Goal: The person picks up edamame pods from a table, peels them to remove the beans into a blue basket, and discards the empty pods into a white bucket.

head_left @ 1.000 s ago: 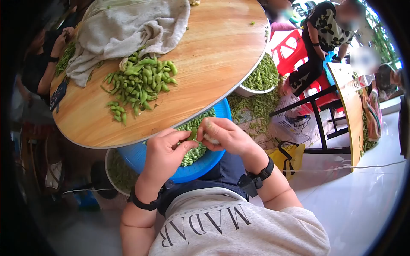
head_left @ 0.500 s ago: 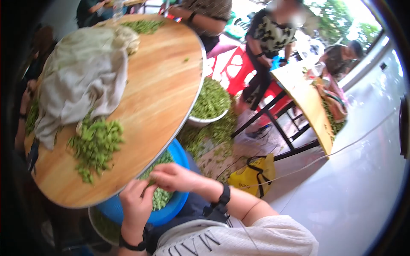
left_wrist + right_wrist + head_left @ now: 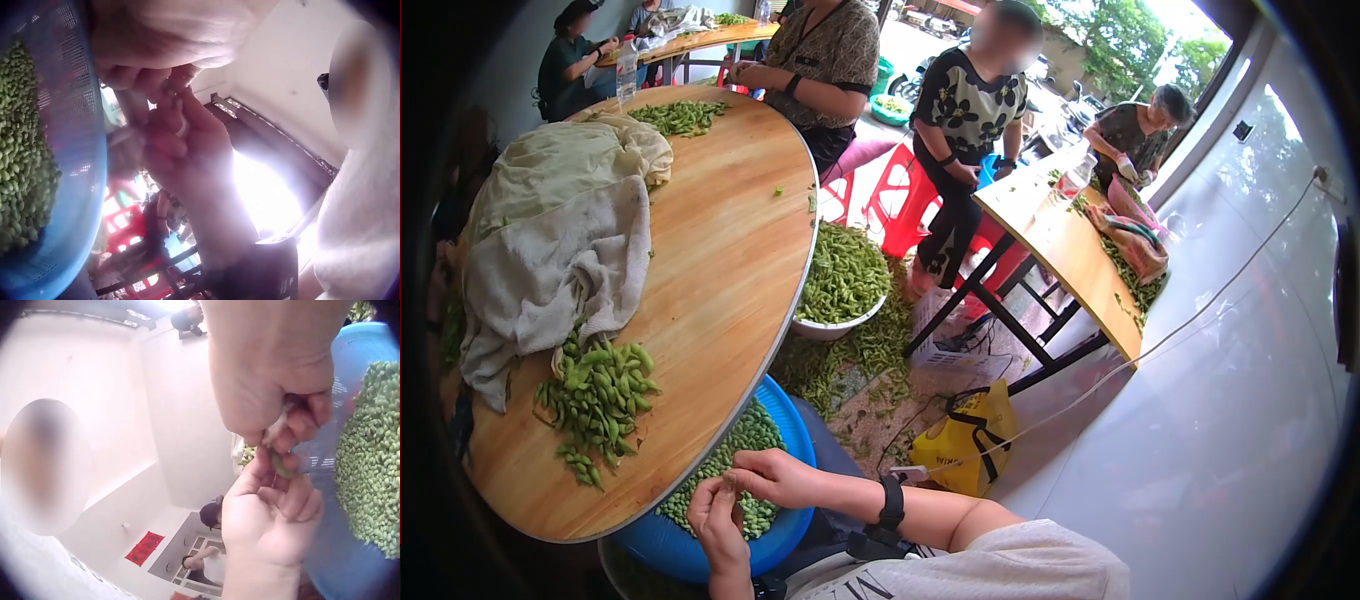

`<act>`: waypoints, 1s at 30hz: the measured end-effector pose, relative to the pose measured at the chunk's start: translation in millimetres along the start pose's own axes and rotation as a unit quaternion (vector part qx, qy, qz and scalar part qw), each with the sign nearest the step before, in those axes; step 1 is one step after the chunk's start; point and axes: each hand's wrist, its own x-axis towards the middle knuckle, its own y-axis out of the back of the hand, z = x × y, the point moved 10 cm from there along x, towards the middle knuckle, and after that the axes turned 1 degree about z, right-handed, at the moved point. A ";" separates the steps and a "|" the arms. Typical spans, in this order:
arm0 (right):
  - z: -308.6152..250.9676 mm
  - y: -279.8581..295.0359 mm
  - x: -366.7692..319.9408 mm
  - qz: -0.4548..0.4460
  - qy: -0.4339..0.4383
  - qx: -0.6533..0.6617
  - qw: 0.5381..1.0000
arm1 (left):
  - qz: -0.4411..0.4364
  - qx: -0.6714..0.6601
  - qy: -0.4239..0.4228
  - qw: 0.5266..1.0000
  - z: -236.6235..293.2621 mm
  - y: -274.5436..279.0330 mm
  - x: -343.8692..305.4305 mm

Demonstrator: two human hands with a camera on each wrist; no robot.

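Over a blue plastic basket (image 3: 795, 425) of shelled green soybeans (image 3: 755, 432), both hands meet at the fingertips. My left hand (image 3: 720, 525) pinches a green soybean pod (image 3: 282, 466) between thumb and fingers, best seen in the right wrist view. The right hand (image 3: 785, 480) has its thumb and curled fingers on the pod's other end, and something whitish shows by its thumb. In the left wrist view the pod is mostly hidden behind the fingers. Unshelled pods (image 3: 605, 395) lie heaped near the edge of the round wooden table (image 3: 710, 300).
A crumpled cloth (image 3: 560, 240) covers a mound on the table. A white tub (image 3: 840, 328) heaped with pods stands on the littered floor. To the right are a yellow bag (image 3: 965, 440), a cable (image 3: 1160, 345) and a second table (image 3: 1060, 245). Several people sit or stand beyond.
The head view has swung up and to the right, bringing more people and the far table into sight. Both hands stay together over the basket, fingers still at a pod.
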 end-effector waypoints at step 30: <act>39.6 -23.1 16.4 -0.077 -0.022 -0.110 0.991 | -0.048 0.044 0.098 0.993 -37.0 43.4 4.7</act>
